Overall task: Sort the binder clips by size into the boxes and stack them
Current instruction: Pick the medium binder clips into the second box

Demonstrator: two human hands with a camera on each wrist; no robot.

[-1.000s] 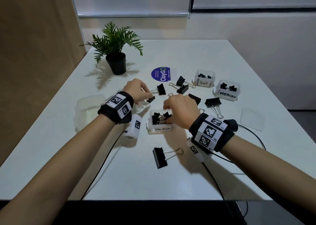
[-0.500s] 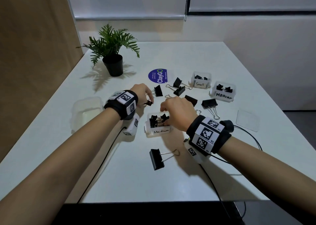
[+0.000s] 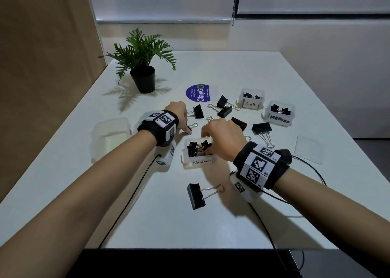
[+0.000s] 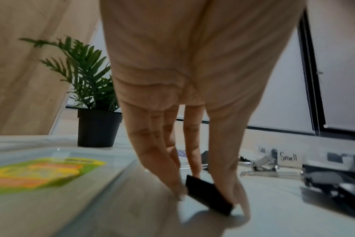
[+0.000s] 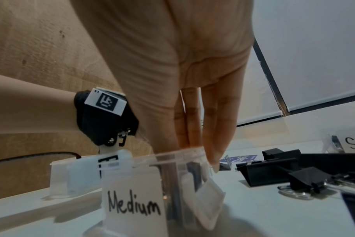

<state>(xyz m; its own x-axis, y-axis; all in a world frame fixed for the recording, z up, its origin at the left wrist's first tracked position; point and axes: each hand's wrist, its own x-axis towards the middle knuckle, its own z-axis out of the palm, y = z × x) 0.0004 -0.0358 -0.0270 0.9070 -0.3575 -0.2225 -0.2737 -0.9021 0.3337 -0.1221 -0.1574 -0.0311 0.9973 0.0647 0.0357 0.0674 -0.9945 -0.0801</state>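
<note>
A clear box labelled Medium [image 3: 199,161] [image 5: 132,200] holds several black binder clips. My right hand [image 3: 219,134] [image 5: 197,149] hangs over its far rim, fingers straight and pointing down at the rim, with nothing visibly held. Just left of the box, my left hand [image 3: 188,130] [image 4: 209,197] pinches a small black binder clip [image 3: 191,127] [image 4: 205,190] between thumb and fingers, low over the table. Boxes labelled Small [image 3: 251,103] and Medium [image 3: 279,117] stand at the back right.
Large loose clips lie near me [image 3: 196,194], beyond my left hand [image 3: 198,111], and right of my right hand [image 3: 261,127]. An empty clear tub [image 3: 110,130] is on the left, a lid [image 3: 309,149] on the right, and a potted plant [image 3: 143,66] at the back left.
My left hand has sunk slightly toward the table with the small clip still pinched. My right hand has stayed over the near Medium box.
</note>
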